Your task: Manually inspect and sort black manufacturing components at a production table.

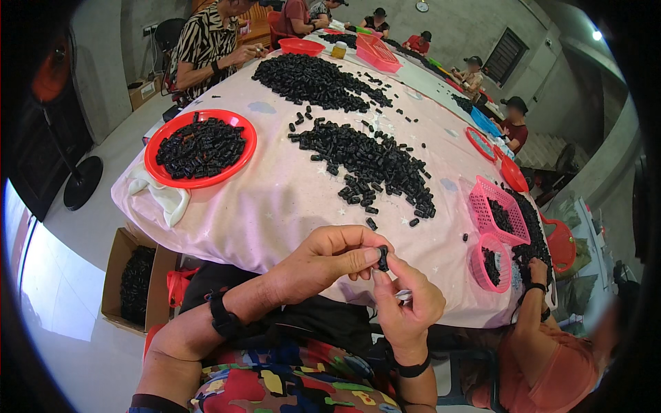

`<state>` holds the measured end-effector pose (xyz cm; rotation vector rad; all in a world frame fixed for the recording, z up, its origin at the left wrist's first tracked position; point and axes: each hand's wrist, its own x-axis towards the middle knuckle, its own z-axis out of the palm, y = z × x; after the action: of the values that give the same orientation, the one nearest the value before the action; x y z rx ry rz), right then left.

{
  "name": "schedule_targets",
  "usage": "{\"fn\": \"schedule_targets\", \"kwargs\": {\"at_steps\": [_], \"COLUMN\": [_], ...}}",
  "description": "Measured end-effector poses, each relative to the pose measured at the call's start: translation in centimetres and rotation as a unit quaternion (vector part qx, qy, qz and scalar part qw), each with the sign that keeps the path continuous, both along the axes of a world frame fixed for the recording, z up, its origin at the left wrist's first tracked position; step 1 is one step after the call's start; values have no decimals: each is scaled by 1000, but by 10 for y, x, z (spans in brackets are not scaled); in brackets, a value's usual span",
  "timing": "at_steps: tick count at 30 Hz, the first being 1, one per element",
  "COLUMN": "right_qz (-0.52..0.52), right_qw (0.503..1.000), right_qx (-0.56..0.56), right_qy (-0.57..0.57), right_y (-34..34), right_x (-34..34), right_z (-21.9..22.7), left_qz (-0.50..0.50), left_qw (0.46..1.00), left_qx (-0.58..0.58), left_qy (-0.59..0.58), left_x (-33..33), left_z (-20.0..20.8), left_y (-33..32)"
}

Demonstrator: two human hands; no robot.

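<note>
Just off the table's near edge, a small black cylindrical piece (383,259) with a narrowed middle is pinched between the thumb and fingers of my left hand (327,260). My right hand (413,306) meets it from the other side, its fingertips against the piece's lower end. A slim whitish tool (403,294) pokes out of my curled right fingers; most of it is hidden, so its kind is unclear. Beyond my hands lies a loose pile of similar black pieces (368,162) on the pale pink tablecloth (258,213).
A red plate (160,171) of glossy black pieces sits left, a cardboard box (118,275) below it. Farther off lies a larger black pile (310,79). Pink baskets (478,186) stand right, near a co-worker's arm (533,296). Other people work around the table.
</note>
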<state>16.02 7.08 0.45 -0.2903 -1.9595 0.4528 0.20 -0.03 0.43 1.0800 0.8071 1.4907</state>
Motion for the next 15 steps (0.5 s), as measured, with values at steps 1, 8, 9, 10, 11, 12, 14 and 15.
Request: {"fn": "schedule_targets", "kwargs": {"at_steps": [1,8,9,10,11,12,14,15], "right_qz": [-10,-38,-38,-39,-39,-30,-21,-21], "right_qw": [999,992,990,989,989,993,995,998], "right_qx": [35,118,126,135,135,115,94,62], "right_qy": [-5,-35,-42,-49,-48,-22,4,6], "right_y": [0,4,4,4,4,4,2,-1], "right_x": [0,3,4,5,4,2,-1,-3], "right_z": [0,0,0,0,-2,-5,-6,-4], "left_qz": [0,8,6,6,-5,-17,-20,-24], "left_qw": [1000,1000,1000,1000,1000,1000,999,999], "left_qx": [0,-13,-9,-9,-13,-17,-19,-21], "left_qy": [0,-7,-6,-6,-10,-14,-19,-25], "left_x": [0,1,1,1,0,0,0,0], "left_z": [0,-1,0,-1,-1,-2,1,1], "left_y": [0,1,0,0,1,1,0,0]}}
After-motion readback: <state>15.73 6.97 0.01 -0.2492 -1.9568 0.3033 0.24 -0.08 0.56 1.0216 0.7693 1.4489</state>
